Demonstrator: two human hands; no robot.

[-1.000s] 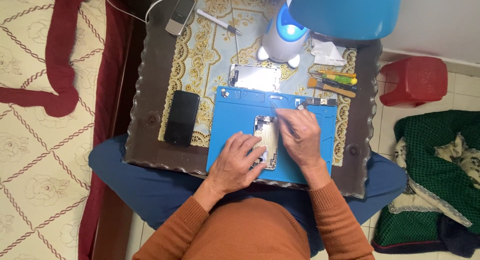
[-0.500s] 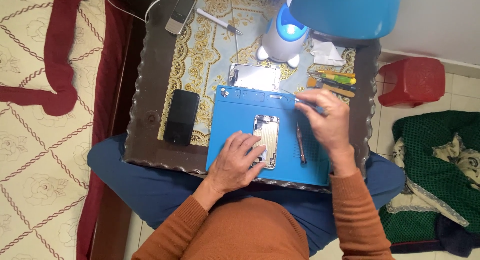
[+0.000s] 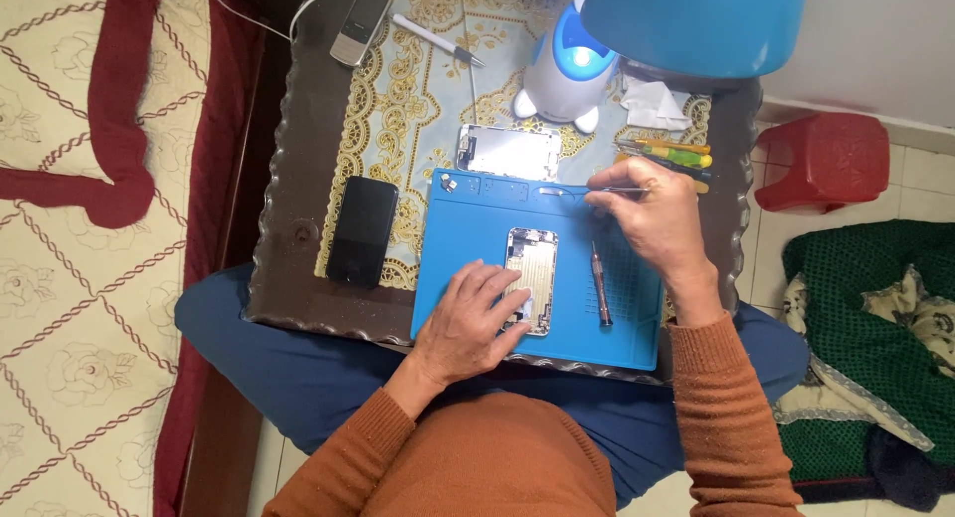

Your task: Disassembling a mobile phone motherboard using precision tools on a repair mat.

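Since a second earlier, the right hand (image 3: 652, 213) had lifted off the opened phone body (image 3: 530, 280) and travelled to the far edge of the blue work mat (image 3: 468, 238), where it pinched thin metal tweezers (image 3: 622, 191) with their tips over the mat's small tray recesses. Meanwhile the left hand (image 3: 468, 323) had stayed pressed on the phone body's near corner, fingers spread flat and grasping nothing. Judging by that reach, the step in hand was carrying a tiny part between phone and tray; whether the tweezers held anything was too small to tell, and the next move would call for a steady, fine pinch. Just beside the right wrist a slim screwdriver (image 3: 601, 290) lay on the mat. Beyond the right hand lay more screwdrivers with yellow and green handles (image 3: 671, 154) and a detached screen panel (image 3: 509, 152). Left of the left hand a black phone (image 3: 362, 230) lay flat. No packages, labels or signs were legible.
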